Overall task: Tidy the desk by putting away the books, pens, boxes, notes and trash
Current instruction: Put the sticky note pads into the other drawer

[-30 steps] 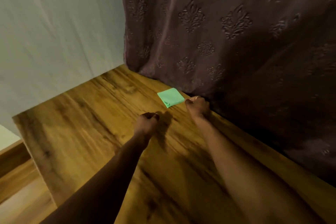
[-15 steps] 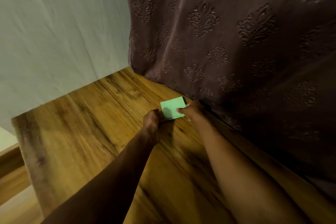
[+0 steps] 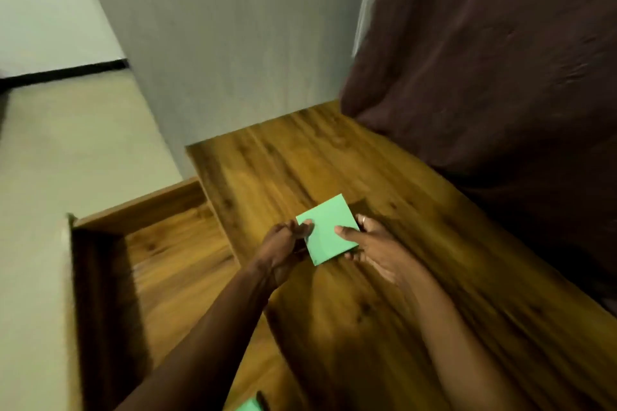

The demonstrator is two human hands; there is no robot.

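Note (image 3: pixel 329 230) lifted off desk (image 3: pixel 417 203), both hands (image 3: pixel 282 248) (image 3: pixel 379 248) pinching edges.

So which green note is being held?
The square green note above the desk, pinched by left hand and right hand; the other green piece lies unheld at the bottom edge.

Note pad (image 3: pixel 329 230) between left hand (image 3: pixel 283 250) and right hand (image 3: pixel 379 252), above desk (image 3: pixel 283 170); curtain (image 3: pixel 484 60) behind at right, lower shelf (image 3: pixel 173 260) left.

Two hands (image 3: pixel 283 250) (image 3: pixel 379 252), one green note (image 3: pixel 329 232), one drawer (image 3: pixel 167 243).
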